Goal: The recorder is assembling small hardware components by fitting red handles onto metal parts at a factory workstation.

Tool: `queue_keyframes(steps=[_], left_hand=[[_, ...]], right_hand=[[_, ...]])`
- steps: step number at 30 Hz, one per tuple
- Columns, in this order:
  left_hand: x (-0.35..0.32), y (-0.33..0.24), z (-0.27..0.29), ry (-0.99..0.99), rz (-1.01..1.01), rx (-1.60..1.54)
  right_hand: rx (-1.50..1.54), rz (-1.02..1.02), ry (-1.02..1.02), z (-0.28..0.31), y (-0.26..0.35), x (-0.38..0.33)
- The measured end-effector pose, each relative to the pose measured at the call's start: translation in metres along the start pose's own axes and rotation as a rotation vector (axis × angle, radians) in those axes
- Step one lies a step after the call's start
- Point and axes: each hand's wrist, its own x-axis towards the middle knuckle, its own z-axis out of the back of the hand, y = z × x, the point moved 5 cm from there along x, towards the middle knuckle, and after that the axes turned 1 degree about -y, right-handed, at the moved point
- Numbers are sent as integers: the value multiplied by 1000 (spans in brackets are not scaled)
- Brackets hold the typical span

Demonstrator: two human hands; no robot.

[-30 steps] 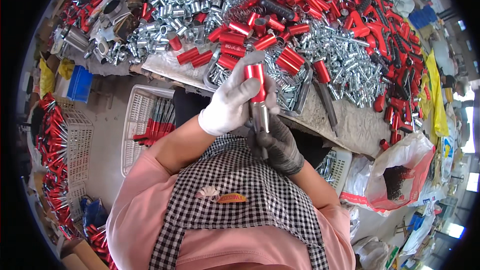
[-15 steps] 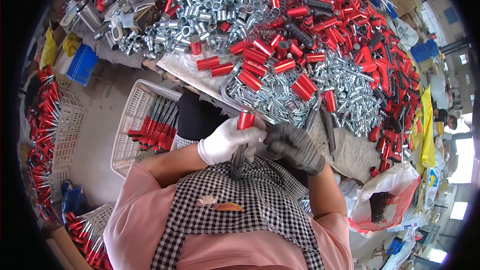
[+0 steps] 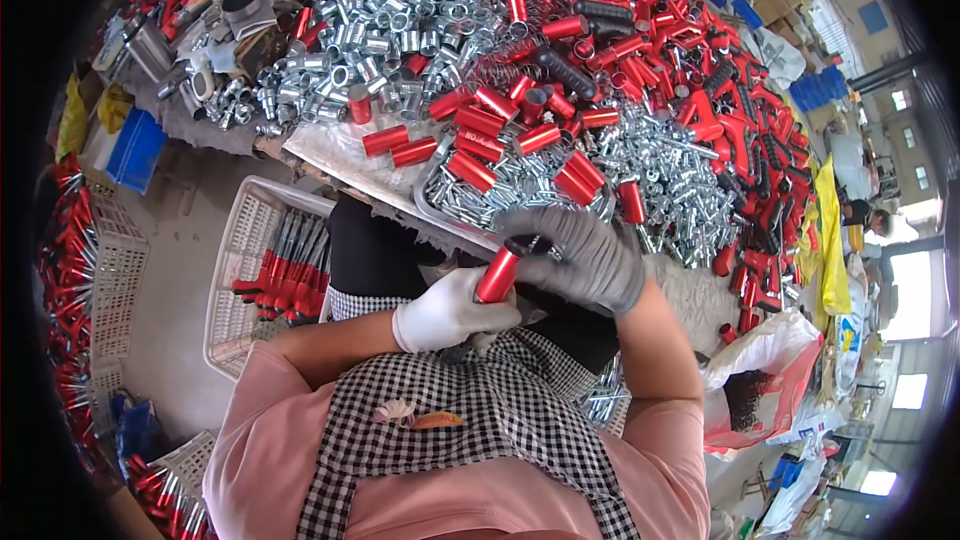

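- At the far left, a crate (image 3: 118,280) is heaped with red-handled tools (image 3: 68,310).
- Just beyond it, a blue bin (image 3: 137,150); above that, near the bench's edge, a metal cup (image 3: 148,48) leans.
- A white crate (image 3: 222,315) stands on the floor by the person's left arm, red-and-silver tools (image 3: 292,265) lying in it side by side.
- Silver rings (image 3: 345,50) are piled on the bench (image 3: 345,162), with loose tubes (image 3: 400,150) near its front edge.
- The left hand (image 3: 450,315), in a white glove, is in front of the checked apron (image 3: 520,410), its fingers closed round the red tube (image 3: 498,275).
- That tube is between the two hands, tilted, its upper end leaning right.
- Behind it, a tray (image 3: 424,206) holds pins (image 3: 480,202), with some red tubes lying on top.
- The right hand (image 3: 585,255), in a grey glove, is at the tube's upper end, fingers bent and blurred; whether they grip anything I cannot tell.
- Farther right are small metal parts (image 3: 680,210), then red handles (image 3: 740,140).
- An open sack (image 3: 740,405) stands below the bench's right end, near a yellow sheet (image 3: 828,230).
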Motion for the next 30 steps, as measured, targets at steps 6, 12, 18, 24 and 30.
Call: queue_keyframes(steps=[6, 12, 18, 24, 30], left_hand=[[-2, -14, 8, -129, 28, 47], [-1, -12, 14, -180, 22, 56], [7, -14, 14, -180, 25, 31], [7, -12, 16, -179, 18, 34], [5, -10, 17, -185, 28, 29]], right_hand=[[-872, -288, -242, 98, -98, 68], [-1162, -614, -93, 105, -185, 117], [-1048, -799, 143, 122, -188, 140], [-1082, -803, 211, 124, -190, 138], [-980, -744, -26, 122, -183, 127]])
